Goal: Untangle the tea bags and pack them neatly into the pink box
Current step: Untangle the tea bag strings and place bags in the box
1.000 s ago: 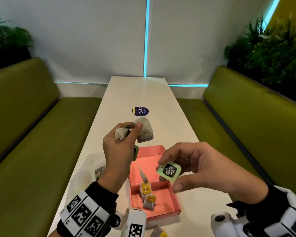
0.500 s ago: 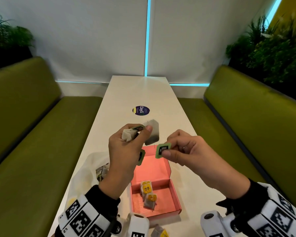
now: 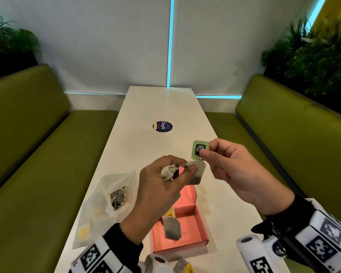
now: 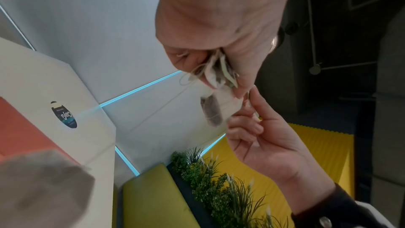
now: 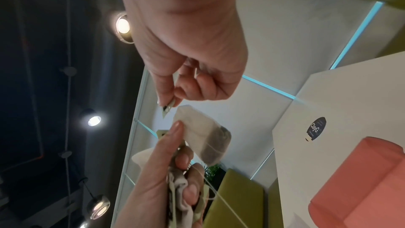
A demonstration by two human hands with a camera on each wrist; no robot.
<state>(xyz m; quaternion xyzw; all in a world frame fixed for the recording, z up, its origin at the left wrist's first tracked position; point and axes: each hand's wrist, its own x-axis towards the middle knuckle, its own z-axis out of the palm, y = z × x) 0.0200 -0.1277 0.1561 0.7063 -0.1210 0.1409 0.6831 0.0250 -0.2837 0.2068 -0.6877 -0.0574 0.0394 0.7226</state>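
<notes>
Both hands raised, close together. Left hand [image 3: 161, 186] fingers curled, thumb pinching. Right hand [image 3: 234, 170] thumb and forefinger pinched, other fingers curled.

At frame centre, a green tag [image 3: 198, 150] is pinched by the right hand [image 3: 234, 172]; tangled tea bags [image 3: 185, 171], perhaps two, are gripped by the left hand [image 3: 161, 186] above the pink box [image 3: 197, 229].

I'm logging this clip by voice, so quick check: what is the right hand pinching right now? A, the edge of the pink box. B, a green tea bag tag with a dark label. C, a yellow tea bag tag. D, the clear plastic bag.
B: the right hand pinches the green tag between thumb and forefinger, held up above the tea bags that the left hand grips.
</notes>
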